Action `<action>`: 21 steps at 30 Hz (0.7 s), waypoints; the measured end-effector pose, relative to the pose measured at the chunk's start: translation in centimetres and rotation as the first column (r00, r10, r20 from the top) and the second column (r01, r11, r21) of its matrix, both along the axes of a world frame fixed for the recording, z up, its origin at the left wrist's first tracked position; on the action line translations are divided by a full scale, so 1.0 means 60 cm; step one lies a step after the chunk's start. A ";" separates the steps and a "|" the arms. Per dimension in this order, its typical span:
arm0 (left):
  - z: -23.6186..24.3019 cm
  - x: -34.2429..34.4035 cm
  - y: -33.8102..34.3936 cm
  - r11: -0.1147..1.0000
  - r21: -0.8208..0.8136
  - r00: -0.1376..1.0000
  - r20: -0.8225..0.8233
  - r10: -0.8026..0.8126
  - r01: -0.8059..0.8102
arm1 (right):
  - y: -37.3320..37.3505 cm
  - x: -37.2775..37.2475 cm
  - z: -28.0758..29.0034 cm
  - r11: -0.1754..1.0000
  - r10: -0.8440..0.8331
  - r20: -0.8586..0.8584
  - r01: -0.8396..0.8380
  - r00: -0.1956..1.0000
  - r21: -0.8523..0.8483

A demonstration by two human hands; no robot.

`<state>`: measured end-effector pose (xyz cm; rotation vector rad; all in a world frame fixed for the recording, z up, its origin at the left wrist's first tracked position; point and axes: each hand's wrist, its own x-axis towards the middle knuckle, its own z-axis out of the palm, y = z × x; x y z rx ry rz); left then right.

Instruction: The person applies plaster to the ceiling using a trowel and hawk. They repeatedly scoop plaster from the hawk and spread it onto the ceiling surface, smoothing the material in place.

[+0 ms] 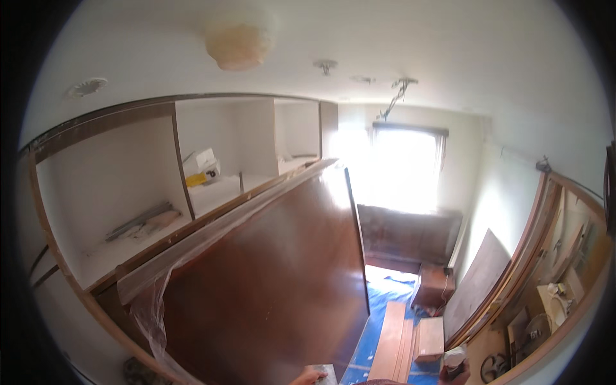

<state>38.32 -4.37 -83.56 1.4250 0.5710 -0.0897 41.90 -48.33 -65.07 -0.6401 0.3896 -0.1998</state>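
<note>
At the lower edge my left hand (308, 375) shows only in part, its fingers closed on a flat, pale grey-white plate (326, 372), whose exact kind I cannot make out. Further right, my right hand (457, 371) is dark and cut by the edge. Its fingers are wrapped round a small object with a whitish top (455, 355), too blurred to name. A large, glossy brown wood panel (276, 276) leans in front of the cupboards, just beyond my left hand. Clear plastic sheeting (151, 301) hangs along its top and left side.
Open white cupboards (237, 141) run along the left wall, with a white-and-yellow item (202, 168) inside. Blue sheeting (388, 285) covers the floor, bearing long boards (390, 340) and boxes (431, 337). A wooden-framed opening (564, 256) stands right. Wires (396, 96) dangle from the ceiling.
</note>
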 end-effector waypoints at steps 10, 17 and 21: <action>0.070 0.056 0.097 0.972 0.165 0.972 0.193 0.132 -0.165 | 0.093 0.126 0.016 0.960 0.207 0.098 -0.221 0.973 0.169; 0.082 0.087 0.119 0.954 0.240 0.964 0.235 0.122 -0.179 | 0.141 0.149 0.092 0.953 0.163 -0.023 -0.151 0.986 0.261; 0.079 0.101 0.100 0.938 0.300 0.961 0.261 0.094 -0.173 | 0.153 0.173 0.082 0.914 0.267 0.226 -0.320 0.937 0.249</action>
